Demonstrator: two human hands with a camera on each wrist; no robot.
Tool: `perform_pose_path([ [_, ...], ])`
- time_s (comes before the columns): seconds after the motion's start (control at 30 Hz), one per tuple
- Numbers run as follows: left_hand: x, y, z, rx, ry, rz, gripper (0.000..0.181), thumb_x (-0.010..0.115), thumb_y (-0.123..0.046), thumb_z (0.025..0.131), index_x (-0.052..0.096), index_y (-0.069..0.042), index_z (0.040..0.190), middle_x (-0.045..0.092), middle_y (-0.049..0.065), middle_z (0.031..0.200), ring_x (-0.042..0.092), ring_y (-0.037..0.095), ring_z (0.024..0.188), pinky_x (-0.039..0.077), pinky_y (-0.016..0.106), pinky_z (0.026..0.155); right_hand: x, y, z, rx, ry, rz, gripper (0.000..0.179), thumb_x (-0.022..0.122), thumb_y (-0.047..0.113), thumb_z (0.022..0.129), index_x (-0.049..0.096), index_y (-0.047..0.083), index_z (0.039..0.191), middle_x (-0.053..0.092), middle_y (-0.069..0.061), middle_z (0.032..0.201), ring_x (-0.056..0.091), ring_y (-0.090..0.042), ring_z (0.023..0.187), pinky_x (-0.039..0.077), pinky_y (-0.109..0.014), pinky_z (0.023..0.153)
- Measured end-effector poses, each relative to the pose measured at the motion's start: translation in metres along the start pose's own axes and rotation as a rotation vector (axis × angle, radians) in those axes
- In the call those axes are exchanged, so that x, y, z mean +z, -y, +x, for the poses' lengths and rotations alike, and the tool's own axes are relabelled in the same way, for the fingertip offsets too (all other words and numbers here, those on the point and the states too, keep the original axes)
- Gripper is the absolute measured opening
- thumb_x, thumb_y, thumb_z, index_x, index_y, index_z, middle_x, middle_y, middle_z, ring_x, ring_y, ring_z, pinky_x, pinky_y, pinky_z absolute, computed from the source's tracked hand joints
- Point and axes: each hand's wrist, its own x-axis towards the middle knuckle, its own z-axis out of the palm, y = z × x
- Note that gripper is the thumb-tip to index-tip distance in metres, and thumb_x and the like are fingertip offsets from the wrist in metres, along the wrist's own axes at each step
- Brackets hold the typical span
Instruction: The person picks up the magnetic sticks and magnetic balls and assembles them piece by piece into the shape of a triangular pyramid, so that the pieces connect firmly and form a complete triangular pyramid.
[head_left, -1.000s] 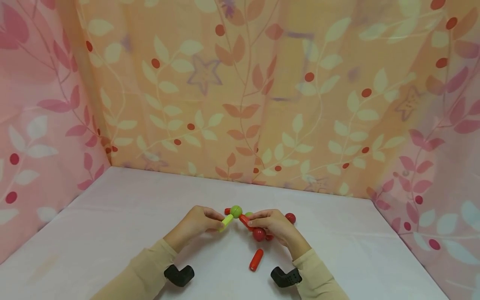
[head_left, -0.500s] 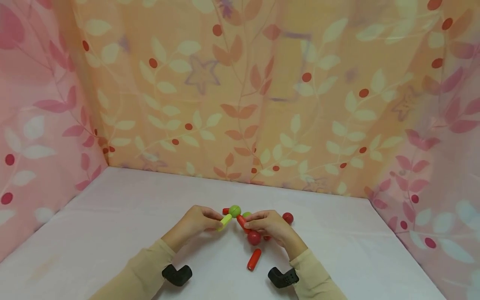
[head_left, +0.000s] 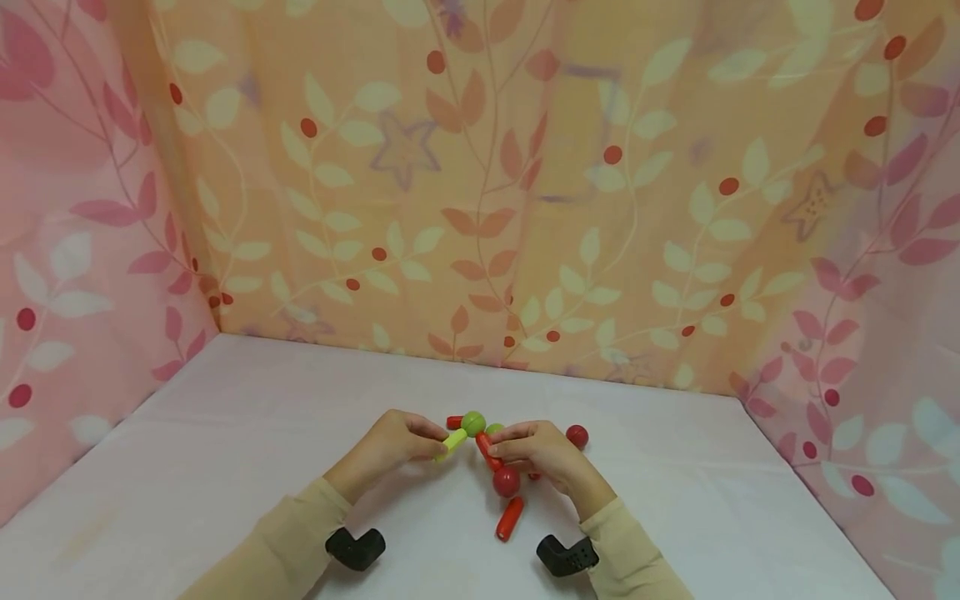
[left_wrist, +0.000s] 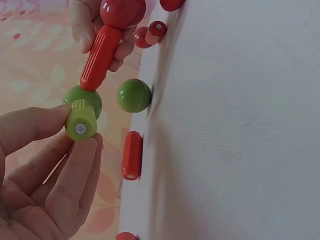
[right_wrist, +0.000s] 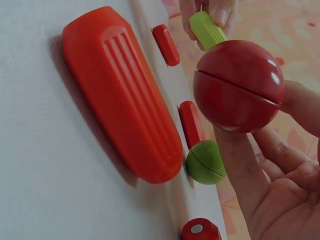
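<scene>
In the left wrist view my left hand (left_wrist: 55, 175) pinches a yellow-green toy rod (left_wrist: 81, 120) between thumb and fingertips, its round metal-tipped end facing the camera. A green ball (head_left: 473, 424) sits at the rod's far end. My right hand (head_left: 542, 447) pinches a ribbed red rod (left_wrist: 101, 57), which carries a red ball (right_wrist: 240, 87) on its near end. The red rod's other end meets the green ball, or nearly so; whether they touch I cannot tell. Both hands hold these pieces a little above the white table.
On the white tabletop (head_left: 262, 492) lie a loose red rod (head_left: 510, 518) near the front, another red ball (head_left: 577, 437) beyond my right hand, a second green ball (left_wrist: 134, 95) and a red rod (left_wrist: 132, 155) behind the held pieces. Patterned cloth (head_left: 480, 183) walls the back and sides.
The held red ball has swung down and slightly left, toward the loose front rod, and its red rod stands steeper. My left hand stays about where it was, keeping its pinch.
</scene>
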Motion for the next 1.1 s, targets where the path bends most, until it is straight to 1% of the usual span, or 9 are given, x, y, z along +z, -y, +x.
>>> perform_pose_path([
  [0.1, -0.0003, 0.0, -0.0006, 0.01, 0.016, -0.011, 0.021, 0.081, -0.009, 0.077, 0.079, -0.007, 0.098, 0.074, 0.002, 0.095, 0.062, 0.016, 0.086, 0.056, 0.03, 0.076, -0.0004, 0.0008, -0.001, 0.002, 0.015, 0.015, 0.033, 0.071, 0.022, 0.09, 0.072, 0.0, 0.115, 0.076, -0.004, 0.099, 0.071, -0.012, 0.088, 0.058, -0.029, 0.082],
  [0.2, -0.0003, 0.001, -0.0013, 0.034, 0.033, -0.026, 0.022, 0.081, -0.009, 0.077, 0.078, -0.005, 0.099, 0.074, 0.003, 0.096, 0.062, 0.015, 0.085, 0.057, 0.03, 0.076, -0.0003, 0.0015, -0.0015, 0.014, 0.033, 0.029, 0.035, 0.07, 0.022, 0.091, 0.07, 0.0, 0.118, 0.076, -0.003, 0.099, 0.071, -0.011, 0.086, 0.058, -0.028, 0.08],
  [0.33, -0.0007, 0.0022, -0.0011, 0.067, 0.055, -0.046, 0.024, 0.08, -0.008, 0.077, 0.077, -0.002, 0.1, 0.075, 0.005, 0.095, 0.063, 0.013, 0.083, 0.058, 0.03, 0.076, -0.0001, 0.002, -0.0014, 0.03, 0.06, 0.066, 0.043, 0.069, 0.022, 0.092, 0.064, 0.0, 0.128, 0.076, -0.003, 0.101, 0.072, -0.01, 0.085, 0.059, -0.029, 0.082],
  [0.47, -0.001, 0.0031, -0.0008, 0.07, 0.069, -0.056, 0.024, 0.08, -0.007, 0.077, 0.076, 0.0, 0.1, 0.075, 0.005, 0.094, 0.064, 0.011, 0.082, 0.058, 0.028, 0.076, -0.0004, 0.0012, -0.0011, 0.043, 0.077, 0.092, 0.05, 0.069, 0.021, 0.092, 0.058, -0.001, 0.136, 0.075, -0.004, 0.103, 0.073, -0.01, 0.084, 0.059, -0.031, 0.083],
  [0.8, -0.0002, -0.0006, -0.0026, 0.051, 0.072, -0.037, 0.023, 0.081, -0.009, 0.078, 0.077, -0.003, 0.1, 0.074, 0.003, 0.096, 0.063, 0.012, 0.082, 0.058, 0.029, 0.076, -0.0007, -0.0006, -0.0003, 0.054, 0.061, 0.09, 0.049, 0.07, 0.022, 0.091, 0.059, 0.001, 0.134, 0.077, -0.004, 0.102, 0.074, -0.014, 0.088, 0.059, -0.034, 0.085],
  [1.03, -0.0018, -0.0011, -0.0025, 0.07, 0.065, -0.019, 0.024, 0.081, -0.012, 0.078, 0.077, -0.005, 0.101, 0.075, 0.004, 0.098, 0.063, 0.013, 0.085, 0.054, 0.027, 0.075, -0.0006, 0.0005, 0.0007, 0.046, 0.052, 0.1, 0.047, 0.07, 0.023, 0.092, 0.06, 0.003, 0.134, 0.077, -0.005, 0.102, 0.075, -0.016, 0.09, 0.059, -0.035, 0.086],
  [1.1, -0.0023, -0.0012, -0.0028, 0.065, 0.06, -0.02, 0.024, 0.081, -0.012, 0.078, 0.077, -0.005, 0.101, 0.075, 0.004, 0.098, 0.063, 0.013, 0.086, 0.054, 0.027, 0.076, 0.0, 0.0013, 0.001, 0.049, 0.042, 0.096, 0.048, 0.07, 0.023, 0.091, 0.06, 0.003, 0.134, 0.077, -0.005, 0.102, 0.074, -0.017, 0.09, 0.059, -0.035, 0.086],
])
